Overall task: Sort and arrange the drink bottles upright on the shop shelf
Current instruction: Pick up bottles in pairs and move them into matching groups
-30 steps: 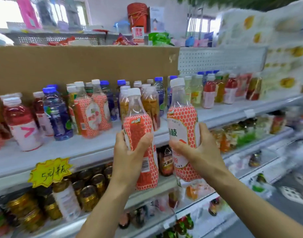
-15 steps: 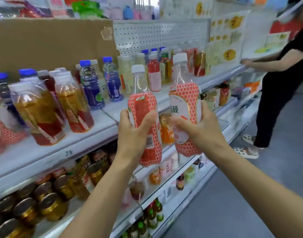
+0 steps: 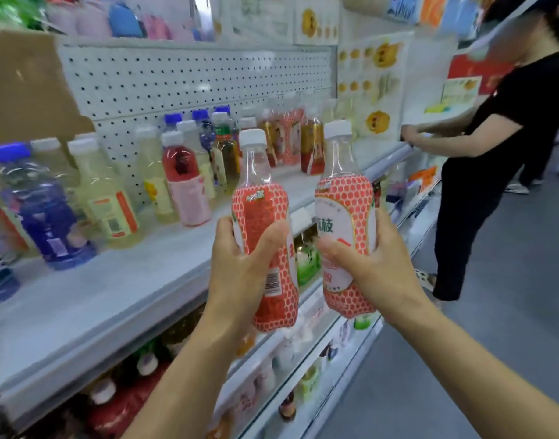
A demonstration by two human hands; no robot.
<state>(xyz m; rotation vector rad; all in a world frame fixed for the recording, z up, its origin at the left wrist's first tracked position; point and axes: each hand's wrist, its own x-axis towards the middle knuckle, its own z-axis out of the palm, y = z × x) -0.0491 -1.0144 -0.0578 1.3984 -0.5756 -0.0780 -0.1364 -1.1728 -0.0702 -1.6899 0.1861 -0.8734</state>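
Left grip (image 3: 240,270) is wrapped round the lower body of the left bottle (image 3: 260,217), thumb across the front, barcode side facing me. Right grip (image 3: 376,267) is wrapped round the right bottle (image 3: 344,201), label side facing me. Both have the same red honeycomb sleeve and white cap. They are upright in the air at frame centre, in front of the lip of the upper shelf (image 3: 113,296) and not resting on it. They are just beside each other; I cannot tell whether they touch. The shelf shows a bare stretch at lower left. A blue bottle (image 3: 47,213), a pale yellow bottle (image 3: 107,198) and a pink-red bottle (image 3: 184,182) stand along the back. Similar red-sleeved bottles (image 3: 291,134) seem to stand at upper centre, too blurred to confirm. Judgement: carry step, placement not yet begun. Risk 1: both grips are loaded, so nothing is free to steady neighbours, and a nudge to the pink-red bottle could topple the row behind it. Risk 2: a base caught on the shelf lip would tip that bottle. Risk 3: the person in black (image 3: 493,153) at frame right is reaching onto the same shelving, so moving right risks an arm collision. Risk 4: the sleeves look glossy, so a loosened hold could let a bottle slide.
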